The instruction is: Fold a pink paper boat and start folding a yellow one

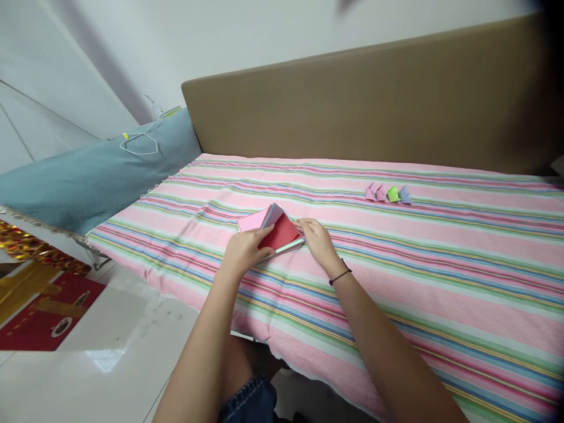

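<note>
Where the striped bedsheet [440,264] spreads from 9 o'clock to 4 o'clock, it fills most of the view. It is soft woven cloth in pink, green, blue and yellow bands, lightly creased. Across 12 o'clock runs a tan padded board [374,100], smooth and flat-faced. At 10 o'clock a teal bolster [88,176] of matte fabric lies against the board's end, with a thin white cable [141,141] looped on it. Glossy white floor tiles [110,352] show at 7 o'clock, and a red and gold mat [39,317] lies at 8 o'clock.

The stack of coloured paper [282,232] lies on the sheet just left of centre. It is made of thin square leaves, with pink and pale blue ones raised and a red one bared beneath. The left hand [244,249] grips the stack's near left side, its thumb holding the upper leaves fanned up. The right hand [318,241] sets its fingertips on the right corner; whether it pinches a leaf or only presses, I cannot tell. This looks like leafing through to part off one sheet. That calls for a light, sliding pinch, since such thin leaves cling together and crease easily.

At 2 o'clock from the stack, well apart, four small folded paper figures [388,192] stand in a row, two pink, one green and one lilac, all sharply creased. A thin dark cord [340,275] circles the right wrist.
</note>
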{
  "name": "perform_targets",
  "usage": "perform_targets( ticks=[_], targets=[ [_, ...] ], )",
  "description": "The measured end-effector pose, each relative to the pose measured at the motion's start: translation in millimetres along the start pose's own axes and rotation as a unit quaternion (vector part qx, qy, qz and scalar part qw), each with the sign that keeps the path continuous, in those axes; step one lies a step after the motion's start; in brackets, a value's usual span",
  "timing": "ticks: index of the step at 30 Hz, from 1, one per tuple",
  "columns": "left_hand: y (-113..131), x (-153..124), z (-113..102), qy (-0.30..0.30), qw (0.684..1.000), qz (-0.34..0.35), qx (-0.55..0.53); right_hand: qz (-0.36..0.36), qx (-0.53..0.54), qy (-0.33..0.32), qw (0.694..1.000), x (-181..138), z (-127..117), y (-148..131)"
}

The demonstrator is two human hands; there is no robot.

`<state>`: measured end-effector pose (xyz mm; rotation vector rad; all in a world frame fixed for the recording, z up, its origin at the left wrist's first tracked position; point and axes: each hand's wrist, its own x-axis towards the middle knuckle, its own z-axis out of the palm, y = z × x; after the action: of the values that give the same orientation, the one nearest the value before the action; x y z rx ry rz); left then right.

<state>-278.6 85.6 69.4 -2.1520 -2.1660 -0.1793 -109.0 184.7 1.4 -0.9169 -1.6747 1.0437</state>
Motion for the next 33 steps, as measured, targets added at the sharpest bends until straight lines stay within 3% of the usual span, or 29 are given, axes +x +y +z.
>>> perform_targets(
  ticks=[11, 17, 20, 24, 27, 30, 33],
  targets=[
    [1.6, -1.6, 0.0, 0.034, 0.999, -0.013, -0.036, 0.043, 0.036, -0.028, 0.998, 4.8, -2.2, -5.3],
    [-6.6, -3.8, -0.7, 0.181, 0.971, -0.124, -0.098, 0.056, 0.114, 0.015, 0.992, 6.6, -2.0, -10.0],
    [-7.4, -7.6, -6.2, 0.209, 0.96, -0.164, -0.092, 0.059, 0.136, 0.069, 0.987, 8.7, -10.9, -7.4],
    [-0.4, -9.2, -8.0, 0.178, 0.97, -0.161, -0.035, 0.058, 0.121, 0.182, 0.974, 12.6, -40.0, 0.4],
    [10.1, -4.5, -3.4, 0.109, 0.988, -0.111, 0.012, 0.065, 0.096, 0.237, 0.964, 6.8, -70.8, 2.0],
    [23.1, 2.6, 2.9, 0.045, 0.993, -0.088, 0.057, 0.075, 0.063, 0.228, 0.969, -15.2, -102.8, -0.4],
    [34.8, 6.0, 7.4, 0.029, 0.99, -0.113, 0.08, 0.101, 0.014, 0.171, 0.98, -51.1, -135.2, -4.3]
  ],
)
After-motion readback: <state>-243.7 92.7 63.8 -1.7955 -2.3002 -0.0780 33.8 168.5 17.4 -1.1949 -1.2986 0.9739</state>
